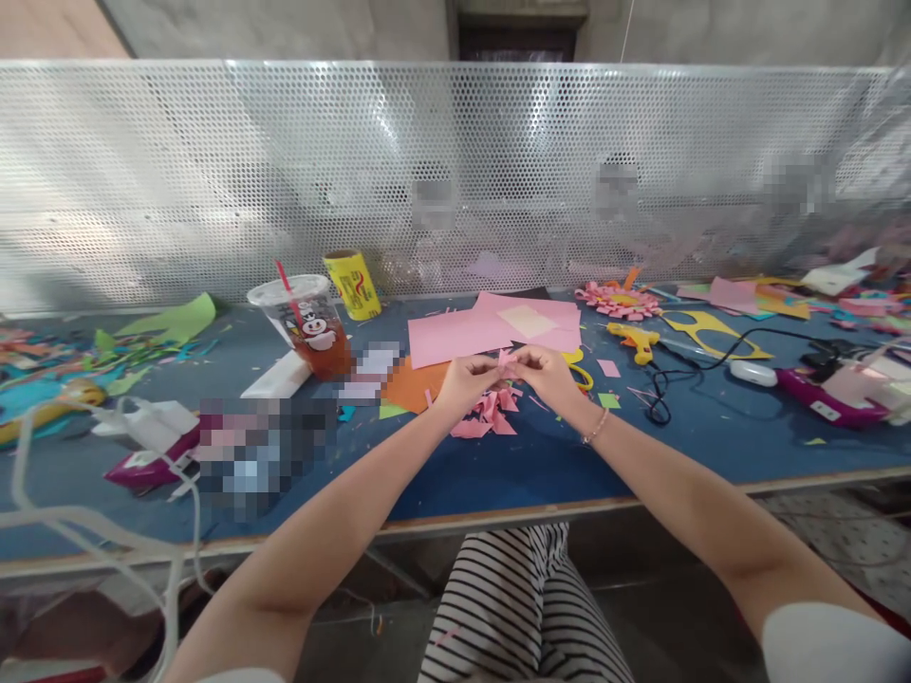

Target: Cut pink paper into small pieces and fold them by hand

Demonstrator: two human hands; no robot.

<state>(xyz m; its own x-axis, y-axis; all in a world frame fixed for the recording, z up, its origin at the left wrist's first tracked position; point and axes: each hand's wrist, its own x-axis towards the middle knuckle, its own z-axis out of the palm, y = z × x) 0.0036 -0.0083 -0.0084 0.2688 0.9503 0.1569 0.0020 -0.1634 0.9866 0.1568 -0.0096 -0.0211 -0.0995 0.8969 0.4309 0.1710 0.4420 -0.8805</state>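
My left hand (470, 381) and my right hand (547, 372) meet over the middle of the blue table. Between their fingertips they pinch a small pink paper piece (507, 360), and both hands are closed on it. Right below them lies a loose pile of folded pink paper pieces (488, 414). Larger pink paper sheets (455, 334) spread out behind my hands, with a cream sheet (527, 321) on top. An orange sheet (417, 384) sits to the left of my left hand. Yellow-handled scissors (585, 378) are partly hidden behind my right hand.
A plastic cup of brown drink (320, 332) with a red straw and a yellow can (354, 285) stand left. To the right are a yellow glue gun (633, 341) with a black cord, a pink paper flower (618, 300) and a purple power strip (829, 396). A perforated metal screen (498, 180) borders the back.
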